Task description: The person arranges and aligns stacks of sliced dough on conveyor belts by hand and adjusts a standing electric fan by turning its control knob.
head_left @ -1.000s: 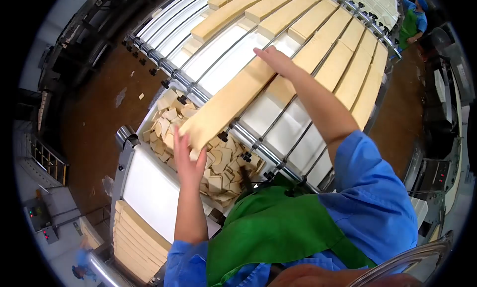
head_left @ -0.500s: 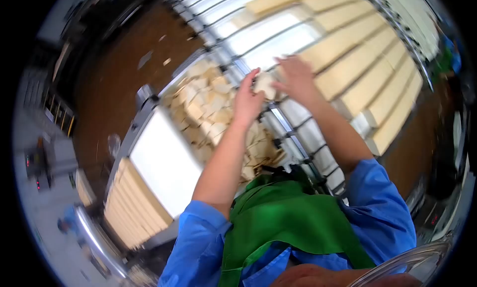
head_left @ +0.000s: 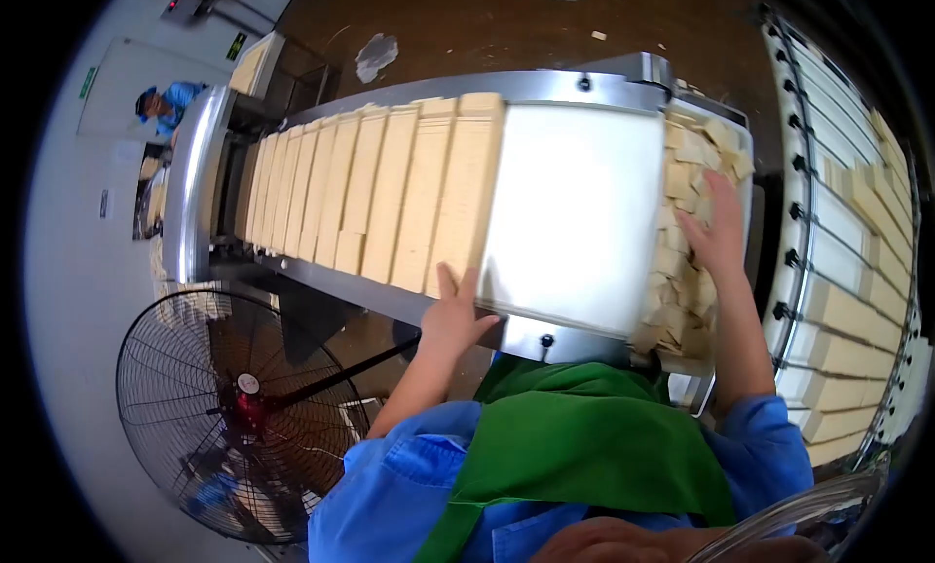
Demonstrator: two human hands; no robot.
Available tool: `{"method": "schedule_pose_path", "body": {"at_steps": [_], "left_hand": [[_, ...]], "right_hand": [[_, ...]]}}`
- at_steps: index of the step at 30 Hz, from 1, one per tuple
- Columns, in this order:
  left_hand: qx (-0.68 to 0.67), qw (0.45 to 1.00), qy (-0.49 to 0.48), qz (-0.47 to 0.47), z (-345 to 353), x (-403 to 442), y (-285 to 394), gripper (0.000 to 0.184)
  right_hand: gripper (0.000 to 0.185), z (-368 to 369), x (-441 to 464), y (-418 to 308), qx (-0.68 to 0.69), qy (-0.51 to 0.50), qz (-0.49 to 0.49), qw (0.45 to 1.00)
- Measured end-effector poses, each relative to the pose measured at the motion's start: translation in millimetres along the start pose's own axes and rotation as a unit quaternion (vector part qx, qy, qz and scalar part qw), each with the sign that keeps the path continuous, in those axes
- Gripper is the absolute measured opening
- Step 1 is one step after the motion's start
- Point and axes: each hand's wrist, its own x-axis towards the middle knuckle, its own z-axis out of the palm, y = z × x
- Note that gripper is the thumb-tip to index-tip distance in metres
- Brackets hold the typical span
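Observation:
My left hand has its fingers spread at the near end of the closest pale yellow stack, a long block of thin layers. The fingertips are at its near edge; whether they press on it I cannot tell. Over a bin of broken, pale flat pieces is my right hand, thumb and fingers apart, with nothing visible in it. Between the two hands lies the bare white belt of a conveyor, on which several such stacks stand side by side.
A second conveyor with dark cross bars carries more pale yellow blocks at the right. A large black fan stands at the lower left. A metal roller cover closes the conveyor's far left end. A person in blue is beyond it.
My view has swung left from the barred conveyor to the white belt. My hands, close together around a pale piece before, are now apart; the piece no longer shows in them.

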Motion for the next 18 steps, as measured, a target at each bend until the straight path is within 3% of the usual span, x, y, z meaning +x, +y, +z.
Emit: {"method": "schedule_pose_path", "body": {"at_steps": [2, 3, 4, 5, 6, 8, 10, 11, 15, 18], "left_hand": [[-0.047, 0.999, 0.016, -0.013, 13, 1, -54, 0.1], [-0.123, 0.989, 0.062, 0.045, 23, 2, -75, 0.094], [-0.131, 0.989, 0.063, 0.038, 39, 10, -91, 0.094], [-0.226, 0.959, 0.127, 0.116, 55, 21, -103, 0.09], [-0.314, 0.91, 0.192, 0.191, 64, 28, -111, 0.086], [-0.413, 0.872, 0.173, 0.2, 59, 27, -107, 0.08], [-0.516, 0.818, 0.15, 0.205, 60, 29, -101, 0.079], [-0.511, 0.825, 0.148, 0.188, 60, 28, -98, 0.078], [-0.477, 0.854, 0.16, 0.134, 54, 28, -87, 0.069], [-0.439, 0.877, 0.158, 0.115, 48, 35, -77, 0.063]], "right_hand": [[0.075, 59, 59, -67, 0.023, -0.044, -0.081, 0.995], [0.075, 90, 89, -93, 0.032, -0.057, -0.127, 0.99], [0.079, 122, 121, -116, 0.06, -0.091, -0.153, 0.982], [0.079, 146, 149, -143, 0.046, -0.124, -0.163, 0.978], [0.081, 177, 176, -162, 0.049, -0.147, -0.162, 0.974], [0.078, 225, 211, -193, 0.03, -0.164, -0.151, 0.974], [0.076, 270, 233, -207, -0.02, -0.188, -0.016, 0.982], [0.074, 285, 230, -212, -0.03, -0.212, 0.039, 0.976], [0.072, 292, 169, -215, -0.013, -0.086, -0.029, 0.996], [0.07, 274, 148, -182, -0.065, -0.021, 0.006, 0.998]]}}
